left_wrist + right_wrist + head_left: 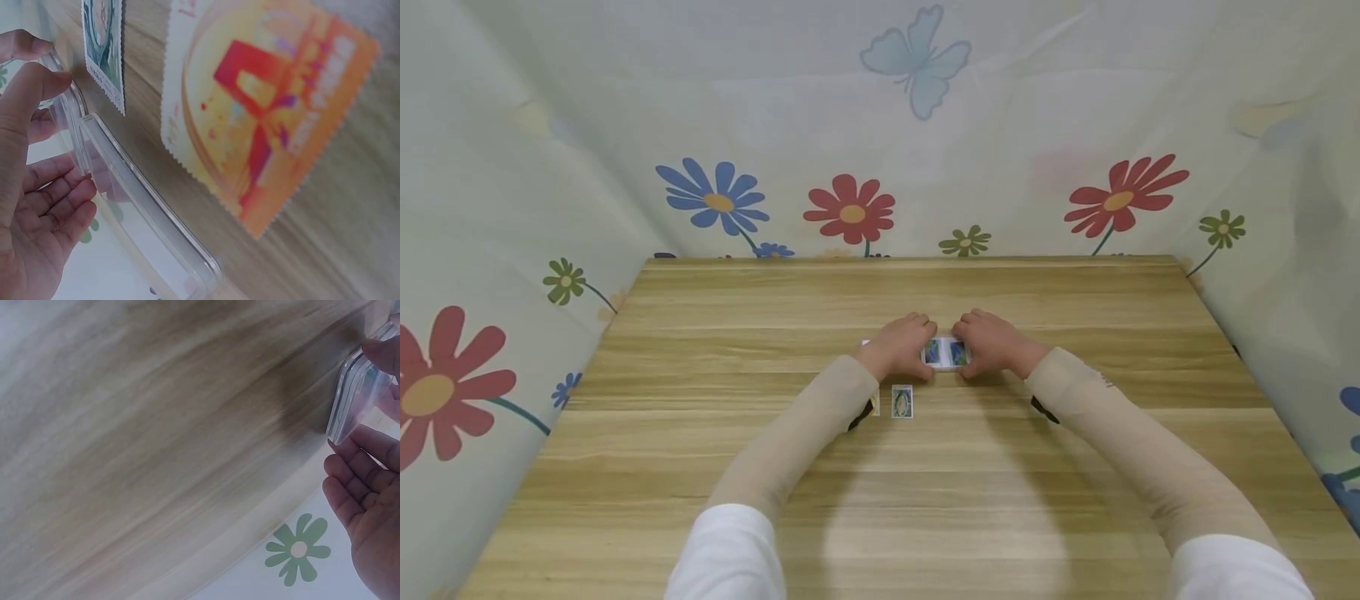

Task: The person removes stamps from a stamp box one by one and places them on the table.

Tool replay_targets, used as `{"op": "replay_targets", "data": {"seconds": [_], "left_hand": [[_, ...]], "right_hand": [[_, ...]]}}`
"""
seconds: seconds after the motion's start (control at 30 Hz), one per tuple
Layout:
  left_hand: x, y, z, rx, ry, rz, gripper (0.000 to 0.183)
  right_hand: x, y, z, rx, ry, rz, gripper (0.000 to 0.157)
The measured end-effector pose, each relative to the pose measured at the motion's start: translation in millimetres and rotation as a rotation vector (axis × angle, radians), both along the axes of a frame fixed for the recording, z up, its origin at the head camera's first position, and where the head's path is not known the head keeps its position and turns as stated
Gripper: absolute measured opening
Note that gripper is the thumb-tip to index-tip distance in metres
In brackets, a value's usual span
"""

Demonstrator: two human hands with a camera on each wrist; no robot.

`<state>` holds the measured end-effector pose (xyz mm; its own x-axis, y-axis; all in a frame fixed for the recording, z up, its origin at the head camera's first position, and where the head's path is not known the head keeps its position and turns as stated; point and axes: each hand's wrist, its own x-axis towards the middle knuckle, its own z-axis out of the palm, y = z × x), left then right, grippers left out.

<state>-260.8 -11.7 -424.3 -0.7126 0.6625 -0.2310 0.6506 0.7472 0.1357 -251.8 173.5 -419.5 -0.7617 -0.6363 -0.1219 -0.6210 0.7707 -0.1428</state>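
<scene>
Both hands hold a small clear plastic box low over the table, with blue-and-white printed pieces showing in it. My left hand grips its left end between thumb and fingers. At the opposite end, my right hand does the same, thumb on the near side. In the left wrist view, a second clear plastic case lies against the held box, mostly hidden by the left hand in the head view. Nearer me lie a green-toned stamp and an orange-and-yellow stamp, the latter largely covered by the left cuff in the head view.
The wood-grain table stretches around the hands on all sides. A white cloth with printed flowers hangs behind its back edge and along both sides. Beige sleeves pass close over the table.
</scene>
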Motion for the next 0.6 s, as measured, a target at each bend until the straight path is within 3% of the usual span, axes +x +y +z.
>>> {"op": "replay_targets", "data": {"seconds": [0.6], "left_hand": [[0.2, 2.3, 1.2, 0.028, -0.013, -0.012, 0.061]], "right_hand": [[4.9, 1.7, 3.5, 0.0, 0.037, 0.016, 0.053]]}}
